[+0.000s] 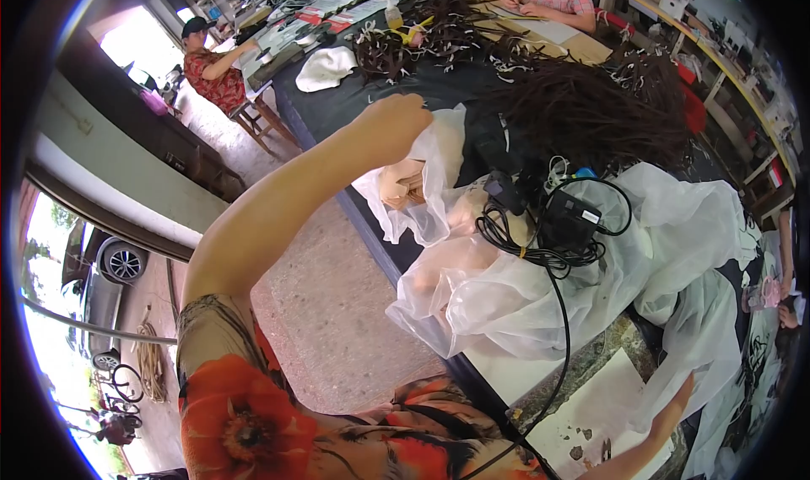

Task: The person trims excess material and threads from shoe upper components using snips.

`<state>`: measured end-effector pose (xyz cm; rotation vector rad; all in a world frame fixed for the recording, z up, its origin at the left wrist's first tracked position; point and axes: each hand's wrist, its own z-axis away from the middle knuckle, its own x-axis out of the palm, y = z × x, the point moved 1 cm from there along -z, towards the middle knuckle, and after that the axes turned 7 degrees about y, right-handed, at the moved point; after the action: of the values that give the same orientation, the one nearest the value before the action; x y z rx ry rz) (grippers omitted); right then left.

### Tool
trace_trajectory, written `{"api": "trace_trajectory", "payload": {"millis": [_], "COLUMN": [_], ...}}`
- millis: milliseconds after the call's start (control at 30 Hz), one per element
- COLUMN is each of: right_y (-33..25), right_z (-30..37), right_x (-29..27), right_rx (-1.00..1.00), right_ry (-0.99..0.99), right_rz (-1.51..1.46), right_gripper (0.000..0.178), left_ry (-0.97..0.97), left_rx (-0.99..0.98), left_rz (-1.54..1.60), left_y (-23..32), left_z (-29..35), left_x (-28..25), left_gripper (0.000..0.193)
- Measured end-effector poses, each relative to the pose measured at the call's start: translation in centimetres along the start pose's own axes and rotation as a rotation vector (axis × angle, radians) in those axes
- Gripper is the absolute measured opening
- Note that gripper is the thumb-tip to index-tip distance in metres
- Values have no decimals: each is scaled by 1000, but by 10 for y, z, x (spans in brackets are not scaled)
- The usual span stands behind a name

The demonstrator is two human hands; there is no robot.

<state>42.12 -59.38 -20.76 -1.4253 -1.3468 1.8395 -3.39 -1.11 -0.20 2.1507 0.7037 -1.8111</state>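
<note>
My left hand (398,126) is closed, knuckles up, on the top of a translucent white plastic bag (447,138) at the table edge. Inside that bag, tan flat pieces (401,183) show through its opening. At the lower right, my right hand (672,408) reaches up beside a larger sheet of crumpled white plastic (709,328); its fingers are mostly hidden. Between the hands, more cloudy plastic bagging (506,311) covers pale tan contents. A black power adapter (569,223) with a coiled black cable (515,244) rests on top.
Dark brown strips (591,109) are heaped across the far right of the dark table. A white cloth (326,67) lies at the far left. A stained white board (591,404) sits near me. One person (215,75) sits far left; another person (553,3) works across the table.
</note>
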Motion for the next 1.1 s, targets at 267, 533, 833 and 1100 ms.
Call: {"api": "trace_trajectory", "payload": {"millis": [267, 533, 833, 1100], "right_y": [-228, -348, -334, -320], "right_z": [142, 166, 196, 193], "right_x": [12, 239, 398, 409], "right_rx": [-246, -738, -914, -1055], "right_ry": [-29, -927, -808, -901], "right_rz": [137, -221, -195, -15], "right_gripper": [15, 48, 62, 50], "left_ry": [-189, -16, -14, 91], "left_rx": [-885, -965, -684, -750], "left_rz": [920, 1250, 1156, 604], "left_y": [-42, -2, 26, 23], "left_z": [71, 77, 104, 126], "left_x": [-1, -1, -20, 0], "left_gripper": [24, 29, 71, 55]}}
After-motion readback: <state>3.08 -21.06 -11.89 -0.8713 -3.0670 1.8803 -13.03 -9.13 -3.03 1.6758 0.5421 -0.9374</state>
